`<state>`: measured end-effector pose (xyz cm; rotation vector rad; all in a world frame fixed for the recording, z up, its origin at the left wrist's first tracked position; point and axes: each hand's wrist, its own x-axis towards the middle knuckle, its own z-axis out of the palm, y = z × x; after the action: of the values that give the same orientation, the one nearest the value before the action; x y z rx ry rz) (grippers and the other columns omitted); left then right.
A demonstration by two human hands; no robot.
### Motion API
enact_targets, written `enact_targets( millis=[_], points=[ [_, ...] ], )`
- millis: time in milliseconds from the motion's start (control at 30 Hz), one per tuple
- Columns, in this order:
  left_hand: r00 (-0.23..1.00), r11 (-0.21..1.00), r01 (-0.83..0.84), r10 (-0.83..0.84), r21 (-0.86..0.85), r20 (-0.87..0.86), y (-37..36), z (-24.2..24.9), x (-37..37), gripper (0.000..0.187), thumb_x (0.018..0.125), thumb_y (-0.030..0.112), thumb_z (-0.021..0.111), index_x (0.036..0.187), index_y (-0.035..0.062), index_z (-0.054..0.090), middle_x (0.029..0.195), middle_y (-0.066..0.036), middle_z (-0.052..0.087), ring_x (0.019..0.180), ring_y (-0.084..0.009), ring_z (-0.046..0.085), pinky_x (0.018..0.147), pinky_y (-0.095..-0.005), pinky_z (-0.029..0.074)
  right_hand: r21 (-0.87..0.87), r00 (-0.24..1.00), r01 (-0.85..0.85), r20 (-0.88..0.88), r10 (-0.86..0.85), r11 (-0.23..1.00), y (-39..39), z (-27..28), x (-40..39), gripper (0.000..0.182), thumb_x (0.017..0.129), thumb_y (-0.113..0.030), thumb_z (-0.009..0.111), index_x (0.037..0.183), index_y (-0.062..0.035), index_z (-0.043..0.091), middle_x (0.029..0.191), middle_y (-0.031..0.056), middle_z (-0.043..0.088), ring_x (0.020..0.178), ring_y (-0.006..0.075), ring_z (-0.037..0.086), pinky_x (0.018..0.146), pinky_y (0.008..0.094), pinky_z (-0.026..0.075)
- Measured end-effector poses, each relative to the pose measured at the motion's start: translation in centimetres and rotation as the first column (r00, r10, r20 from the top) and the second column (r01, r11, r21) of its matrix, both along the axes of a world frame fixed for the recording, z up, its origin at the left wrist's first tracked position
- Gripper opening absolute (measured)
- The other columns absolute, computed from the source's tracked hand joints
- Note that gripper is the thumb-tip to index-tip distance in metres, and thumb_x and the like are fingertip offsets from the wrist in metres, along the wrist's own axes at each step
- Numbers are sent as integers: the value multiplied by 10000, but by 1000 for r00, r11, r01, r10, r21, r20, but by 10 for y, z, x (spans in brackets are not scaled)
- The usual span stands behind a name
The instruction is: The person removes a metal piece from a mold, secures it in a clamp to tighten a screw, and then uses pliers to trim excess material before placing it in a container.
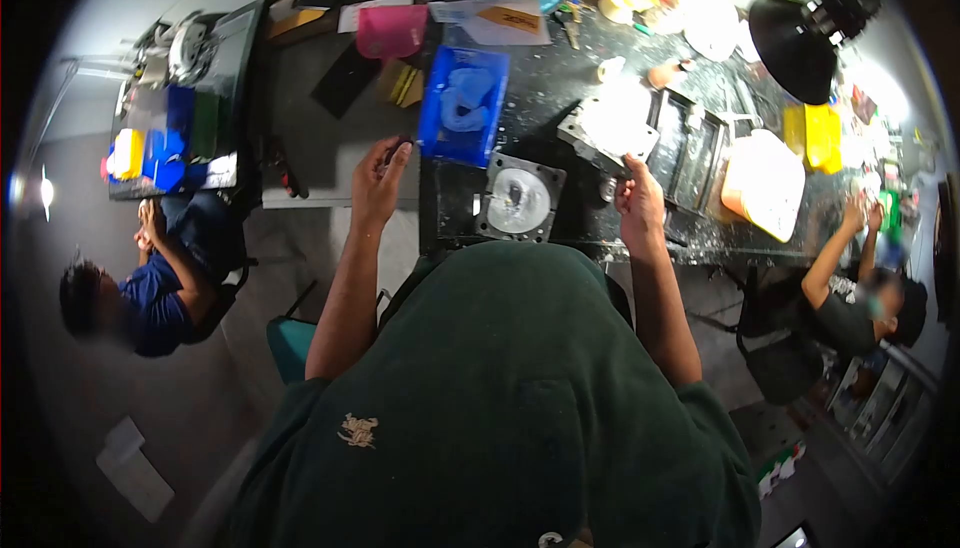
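My right hand grips the near corner of a metal mold half, thumb on top; the lamp's glare washes out its upper face. My left hand is raised left of a blue tray, its fingers curled together around something small and dark that I cannot make out. A light-blue molded piece lies in that tray. Between my hands, near the table's front edge, another square metal mold half lies flat, showing a round pale cavity and corner holes.
A black lamp shines over the right side. A dark metal frame, a white container and a yellow bin stand right. A pink tray lies at the back. Co-workers sit left and right.
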<state>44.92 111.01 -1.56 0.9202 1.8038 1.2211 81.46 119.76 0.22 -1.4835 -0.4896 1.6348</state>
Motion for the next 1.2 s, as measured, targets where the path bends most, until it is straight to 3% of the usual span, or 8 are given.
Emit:
enact_targets(
  millis=[633, 767, 933, 1000, 1033, 1067, 1100, 1200],
  points=[
    [993, 945, -51, 82, -322, 85, -99, -81, -50, 345, 921, 278, 600, 1082, -26, 630, 912, -97, 666, 796, -164, 620, 702, -298, 500, -56, 978, -207, -18, 206, 977, 6, -24, -10, 253, 918, -324, 646, 863, -79, 619, 648, -9, 565, 528, 73, 526, 480, 215, 398],
    [969, 859, 25, 104, -512, 222, -124, -106, -68, 417, 936, 323, 572, 1163, -26, 580, 1071, -124, 648, 919, -215, 642, 789, -330, 512, -63, 978, -207, -33, 205, 976, 4, -24, -12, 248, 920, -296, 644, 851, -61, 605, 670, 5, 572, 547, 85, 542, 493, 224, 419],
    [910, 823, 52, 194, -565, 367, -171, -147, -99, 365, 906, 333, 599, 1071, 8, 590, 972, -99, 646, 822, -192, 635, 732, -332, 512, -85, 990, -133, -63, 128, 987, 2, -33, -17, 222, 897, -238, 660, 884, -28, 591, 715, 24, 535, 589, 118, 569, 524, 232, 475],
    [958, 883, 243, -153, -402, 244, -193, -165, -115, 412, 896, 333, 602, 1100, -24, 585, 1030, -115, 646, 922, -244, 636, 789, -358, 508, -78, 989, -129, -84, 123, 989, -2, -40, -17, 255, 892, -241, 660, 914, 2, 586, 743, 60, 576, 594, 137, 584, 549, 251, 515],
    [885, 860, 136, 118, -492, 450, -214, -241, -141, 434, 898, 327, 587, 1135, -36, 578, 1084, -130, 645, 973, -272, 634, 815, -376, 508, -70, 988, -135, -89, 128, 988, -2, -40, -19, 268, 892, -242, 657, 930, 14, 586, 753, 75, 591, 599, 146, 592, 556, 257, 527],
    [933, 727, 361, -288, -585, 218, -218, -259, -166, 420, 907, 296, 556, 1171, -29, 576, 1106, -150, 646, 995, -283, 633, 826, -397, 512, -75, 991, -99, -101, 92, 992, -5, -34, -23, 270, 894, -239, 651, 935, 20, 585, 764, 91, 606, 608, 158, 604, 566, 267, 536],
    [532, 558, 567, -810, -605, -248, -233, -300, -188, 406, 916, 268, 523, 1205, -14, 565, 1083, -167, 653, 960, -293, 644, 820, -408, 519, -77, 991, -71, -116, 62, 995, -8, -26, -26, 273, 895, -236, 645, 940, 26, 584, 775, 107, 620, 617, 169, 616, 575, 276, 546],
    [619, 593, 591, -768, -547, -165, -165, -293, -181, 405, 918, 270, 526, 1210, -6, 563, 1090, -168, 651, 950, -296, 646, 813, -406, 520, -2, 986, -64, -156, 63, 998, -21, -24, -24, 260, 901, -217, 615, 963, 33, 577, 808, 120, 642, 662, 185, 639, 608, 287, 557]
  ],
)
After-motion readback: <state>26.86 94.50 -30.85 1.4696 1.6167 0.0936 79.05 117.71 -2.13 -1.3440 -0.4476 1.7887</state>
